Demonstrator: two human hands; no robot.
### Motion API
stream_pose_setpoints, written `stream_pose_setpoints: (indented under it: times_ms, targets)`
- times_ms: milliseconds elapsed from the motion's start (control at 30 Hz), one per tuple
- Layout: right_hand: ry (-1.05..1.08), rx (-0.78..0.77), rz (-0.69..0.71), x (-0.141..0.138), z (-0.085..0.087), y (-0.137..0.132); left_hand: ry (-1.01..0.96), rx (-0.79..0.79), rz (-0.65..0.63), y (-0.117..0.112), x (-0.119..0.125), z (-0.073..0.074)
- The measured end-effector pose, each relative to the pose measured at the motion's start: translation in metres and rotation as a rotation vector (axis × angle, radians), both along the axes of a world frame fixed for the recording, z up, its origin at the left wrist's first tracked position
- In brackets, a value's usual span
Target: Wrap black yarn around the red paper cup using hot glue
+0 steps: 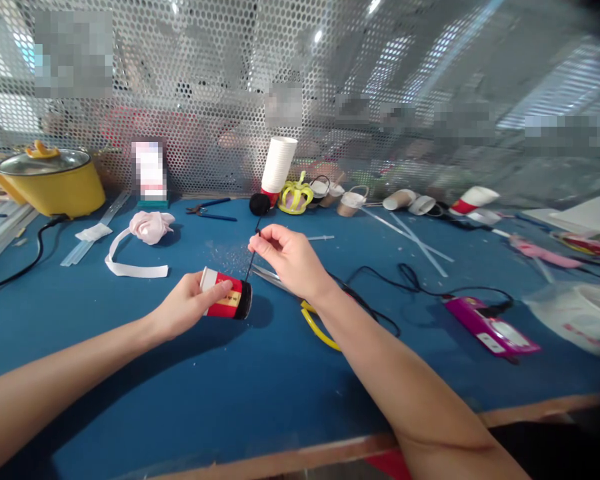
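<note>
My left hand [190, 303] is closed around a red and white paper cup [227, 297], which lies tilted on its side above the table. Black yarn [244, 301] is wrapped round the cup's right end. Between the thumb and fingers of my right hand [285, 257] the black strand is pinched, running taut from the cup up toward a black yarn ball [259, 205]. Scissors with yellow handles [317, 330] lie partly under my right forearm, their blades pointing at the cup.
At the left stands a yellow electric pot [50, 183]. A phone [150, 170], a white ribbon roll [151, 227] and pliers [213, 212] sit further back. Stacked paper cups [279, 165] and a yellow crown-shaped basket [296, 195] line the mesh. A purple power strip [493, 327] lies right.
</note>
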State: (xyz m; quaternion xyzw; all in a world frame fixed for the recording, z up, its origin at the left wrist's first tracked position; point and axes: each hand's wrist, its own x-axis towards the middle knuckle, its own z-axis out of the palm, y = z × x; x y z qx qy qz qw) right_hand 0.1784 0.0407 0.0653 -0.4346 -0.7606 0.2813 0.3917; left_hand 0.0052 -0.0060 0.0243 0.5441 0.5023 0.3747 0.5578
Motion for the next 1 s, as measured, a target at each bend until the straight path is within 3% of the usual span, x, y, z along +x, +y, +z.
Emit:
stream_pose_setpoints:
  times_ms: [367,700,1000]
  targets:
    - [-0.035,-0.014,0.021,-0.001,-0.008,0.004,-0.092,0.068,-0.046,-0.014,0.004,0.007]
    - [-0.042,-0.100,0.084,-0.005,-0.015,0.002,-0.007,0.192,-0.107,-0.019,-0.001,0.004]
    - [-0.086,-0.135,0.081,-0.006,-0.013,-0.002,0.010,0.258,-0.074,-0.021,-0.001,0.006]
